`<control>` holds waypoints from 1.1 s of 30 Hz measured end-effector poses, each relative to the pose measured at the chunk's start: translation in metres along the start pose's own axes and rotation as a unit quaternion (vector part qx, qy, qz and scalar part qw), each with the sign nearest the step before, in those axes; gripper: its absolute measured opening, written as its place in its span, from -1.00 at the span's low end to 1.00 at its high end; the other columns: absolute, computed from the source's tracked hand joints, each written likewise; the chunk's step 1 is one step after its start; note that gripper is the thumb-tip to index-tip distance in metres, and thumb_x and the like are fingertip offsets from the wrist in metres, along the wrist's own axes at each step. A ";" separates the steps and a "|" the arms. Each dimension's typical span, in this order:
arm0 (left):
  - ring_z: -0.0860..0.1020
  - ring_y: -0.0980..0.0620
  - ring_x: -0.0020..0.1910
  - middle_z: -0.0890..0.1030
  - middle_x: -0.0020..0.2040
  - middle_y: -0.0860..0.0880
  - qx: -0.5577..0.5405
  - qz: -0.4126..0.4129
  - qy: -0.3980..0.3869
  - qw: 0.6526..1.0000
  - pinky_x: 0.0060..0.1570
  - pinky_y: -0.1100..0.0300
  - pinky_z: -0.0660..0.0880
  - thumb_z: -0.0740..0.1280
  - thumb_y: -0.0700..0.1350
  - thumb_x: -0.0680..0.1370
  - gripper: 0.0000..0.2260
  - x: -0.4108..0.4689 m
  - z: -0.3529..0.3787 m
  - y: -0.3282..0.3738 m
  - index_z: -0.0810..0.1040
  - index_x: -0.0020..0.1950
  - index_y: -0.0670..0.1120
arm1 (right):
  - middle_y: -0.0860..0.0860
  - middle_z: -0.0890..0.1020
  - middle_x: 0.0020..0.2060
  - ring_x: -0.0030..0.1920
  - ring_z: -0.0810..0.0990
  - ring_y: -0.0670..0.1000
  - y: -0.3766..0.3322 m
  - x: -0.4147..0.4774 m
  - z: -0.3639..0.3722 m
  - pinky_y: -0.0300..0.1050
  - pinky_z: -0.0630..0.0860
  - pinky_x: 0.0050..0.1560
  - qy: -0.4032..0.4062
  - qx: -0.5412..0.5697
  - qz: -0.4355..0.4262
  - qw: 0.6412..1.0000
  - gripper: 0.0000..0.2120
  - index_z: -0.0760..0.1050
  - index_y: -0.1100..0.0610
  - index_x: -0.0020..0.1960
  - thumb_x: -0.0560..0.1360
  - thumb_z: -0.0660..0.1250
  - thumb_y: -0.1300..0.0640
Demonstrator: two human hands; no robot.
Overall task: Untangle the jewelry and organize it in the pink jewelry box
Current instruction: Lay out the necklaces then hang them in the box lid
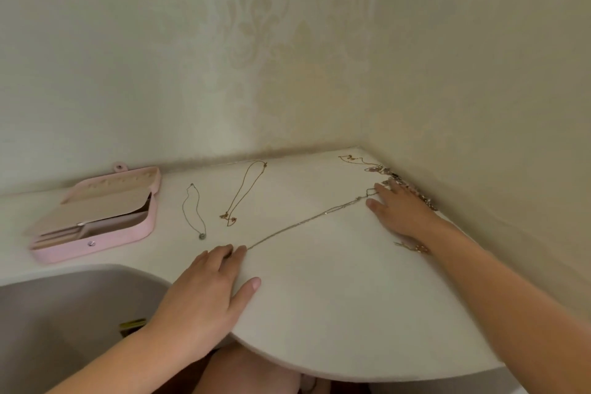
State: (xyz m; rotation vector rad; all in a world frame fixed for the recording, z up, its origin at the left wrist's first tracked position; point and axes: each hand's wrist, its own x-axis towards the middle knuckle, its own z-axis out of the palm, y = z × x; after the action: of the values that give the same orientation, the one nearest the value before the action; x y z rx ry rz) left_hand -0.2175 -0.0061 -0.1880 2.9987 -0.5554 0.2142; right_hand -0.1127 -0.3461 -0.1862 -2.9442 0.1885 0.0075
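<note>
Where two pale walls [192, 41] with a faint damask pattern meet in a corner at about one o'clock, a cream tabletop [335, 297] with a rounded near edge fills the lower half of the view, and no brand, label or writing can be read anywhere. At nine o'clock on it lies the pink jewelry box [96, 217], open, its lid flat toward the wall, with a beige inner flap, narrow beige compartments and a small metal snap on the front wall. The left hand [204, 294] lies palm down at six o'clock over the tabletop's near edge, fingers spread and its grip loose, the fingertips pressing one end of a long silver chain [303, 224]. That chain runs taut and straight up toward two o'clock, where the right hand [406, 214] rests flat with fingers apart, pinning the other end without closing on it. Just behind that hand, against the right wall, sits a tangled heap of jewelry [393, 177], with a thin gold strand trailing toward the corner. Near the centre at eleven o'clock a gold necklace [243, 195] lies in a long loop, and just beside it, toward the box, a shorter silver necklace [193, 211] with a small round pendant. A small gold piece [415, 248] lies beside the right wrist.
</note>
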 end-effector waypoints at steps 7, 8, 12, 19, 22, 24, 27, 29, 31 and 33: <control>0.14 0.13 0.46 0.13 0.48 0.10 -0.028 0.002 0.001 1.000 0.36 0.29 0.18 -0.62 0.43 0.20 -0.04 -0.021 -0.003 -0.004 -0.09 0.54 0.21 | 0.10 0.25 0.48 0.48 0.21 0.06 -0.018 -0.013 -0.005 -0.15 0.12 0.42 0.076 0.049 -0.064 0.994 -0.54 0.20 0.13 0.49 0.59 0.08 0.17; 0.15 0.12 0.45 0.14 0.47 0.09 -0.026 0.003 0.001 1.000 0.36 0.29 0.18 -0.62 0.43 0.20 -0.05 -0.021 -0.003 -0.004 -0.10 0.53 0.21 | 0.07 0.30 0.46 0.46 0.24 0.04 -0.024 -0.018 -0.006 -0.20 0.13 0.40 0.083 0.066 -0.093 0.990 -0.54 0.25 0.12 0.47 0.57 0.09 0.24; 0.00 0.14 0.50 -0.02 0.51 0.10 -0.045 -0.001 -0.020 0.999 0.42 0.29 0.06 -0.53 0.46 0.26 -0.15 -0.019 0.000 -0.005 -0.19 0.52 0.22 | 0.03 0.50 0.32 0.34 0.43 0.04 -0.044 -0.033 -0.006 -0.17 0.32 0.33 0.111 0.080 -0.164 0.977 -0.53 0.42 0.09 0.37 0.51 0.07 0.32; -0.23 0.35 0.42 -0.12 0.53 0.22 -0.077 0.028 -0.047 0.996 0.32 0.43 -0.23 -0.38 0.44 0.34 -0.19 -0.014 0.004 -0.011 -0.14 0.54 0.15 | 0.04 0.56 0.17 0.13 0.53 0.10 -0.054 -0.032 0.008 -0.07 0.48 0.09 0.096 -0.045 -0.157 0.982 -0.65 0.46 0.14 0.24 0.55 0.03 0.24; -0.01 0.30 0.46 0.02 0.52 0.20 -0.083 0.033 -0.020 0.996 0.33 0.44 -0.03 -0.30 0.44 0.39 -0.20 -0.012 0.003 -0.013 -0.03 0.55 0.10 | 0.11 0.49 0.19 0.11 0.52 0.13 -0.055 -0.021 0.009 -0.07 0.47 0.08 0.084 -0.046 -0.146 0.985 -0.67 0.40 0.18 0.27 0.56 0.04 0.22; 0.09 0.27 0.44 0.09 0.50 0.20 -0.094 0.039 -0.010 0.995 0.28 0.47 0.02 -0.19 0.39 0.45 -0.27 -0.006 0.001 -0.013 0.02 0.55 0.07 | 0.14 0.43 0.17 0.05 0.50 0.15 -0.059 -0.013 0.004 -0.05 0.45 0.02 0.069 -0.037 -0.152 0.985 -0.68 0.36 0.20 0.29 0.57 0.05 0.21; 0.15 0.29 0.39 0.16 0.46 0.20 -0.104 0.053 -0.008 0.993 0.24 0.48 0.07 -0.11 0.35 0.47 -0.31 0.005 -0.002 -0.013 0.08 0.54 0.07 | 0.15 0.40 0.16 0.01 0.48 0.16 -0.065 0.007 -0.005 -0.05 0.41 -0.01 0.028 0.007 -0.153 0.988 -0.70 0.33 0.18 0.28 0.57 0.06 0.21; 0.16 0.29 0.38 0.16 0.44 0.21 -0.102 0.060 -0.008 0.993 0.25 0.47 0.10 -0.11 0.35 0.47 -0.32 0.011 -0.003 -0.013 0.09 0.54 0.08 | 0.15 0.41 0.19 0.06 0.47 0.16 -0.069 0.025 -0.009 -0.05 0.39 0.03 -0.004 0.019 -0.161 0.987 -0.69 0.30 0.16 0.29 0.56 0.06 0.23; 0.16 0.27 0.39 0.15 0.45 0.21 -0.106 0.053 -0.008 0.993 0.26 0.46 0.12 -0.07 0.31 0.50 -0.35 0.016 -0.002 -0.012 0.08 0.54 0.07 | 0.14 0.43 0.21 0.14 0.45 0.15 -0.075 0.044 -0.013 -0.04 0.37 0.08 -0.036 0.019 -0.164 0.986 -0.65 0.28 0.15 0.34 0.55 0.06 0.25; 0.18 0.24 0.40 0.15 0.46 0.19 -0.116 0.044 -0.005 0.992 0.32 0.39 0.18 -0.02 0.29 0.53 -0.38 0.024 0.000 -0.009 0.08 0.54 0.05 | 0.12 0.47 0.18 0.09 0.45 0.13 -0.083 0.062 -0.013 -0.04 0.37 0.03 -0.054 0.039 -0.158 0.985 -0.64 0.29 0.13 0.32 0.53 0.07 0.29</control>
State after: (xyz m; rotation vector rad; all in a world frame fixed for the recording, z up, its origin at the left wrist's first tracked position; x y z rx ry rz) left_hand -0.1915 -0.0059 -0.1850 2.7547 -0.6635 0.1314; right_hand -0.0410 -0.2752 -0.1582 -2.8514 -0.2878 0.1127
